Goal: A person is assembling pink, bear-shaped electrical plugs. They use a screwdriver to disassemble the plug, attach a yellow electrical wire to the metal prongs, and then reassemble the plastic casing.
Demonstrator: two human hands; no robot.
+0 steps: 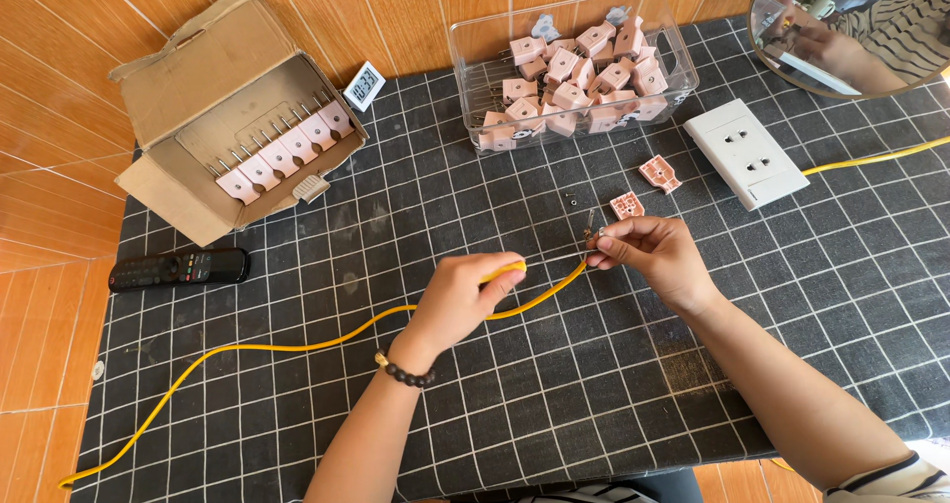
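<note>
A: Yellow cable (297,345) first. I see my left hand (457,300) closed on it near the end, thumb and fingers pinching it tight. It runs off toward seven o'clock across the black grid mat (554,384).

B: And the right?

A: My right hand (653,256) is just at two o'clock from the left, fingertips pinched together on the stripped tip and what looks like a small metal prong (592,228). Too small to say whether wire and prong are joined.

B: How would you do it well?

A: I'd judge: keep the left grip close to the end so the cable can't twist, and hold the prong steady while the strands seat. Loose strands would be the trouble.

B: What's around?

A: A pink plug half (626,205) just at twelve o'clock from the right hand, another (659,174) beyond it, a white socket (745,154) at one o'clock. A clear bin (473,43) of pink plugs at twelve, a cardboard box (188,78) at ten, a remote (178,268) at nine.
</note>
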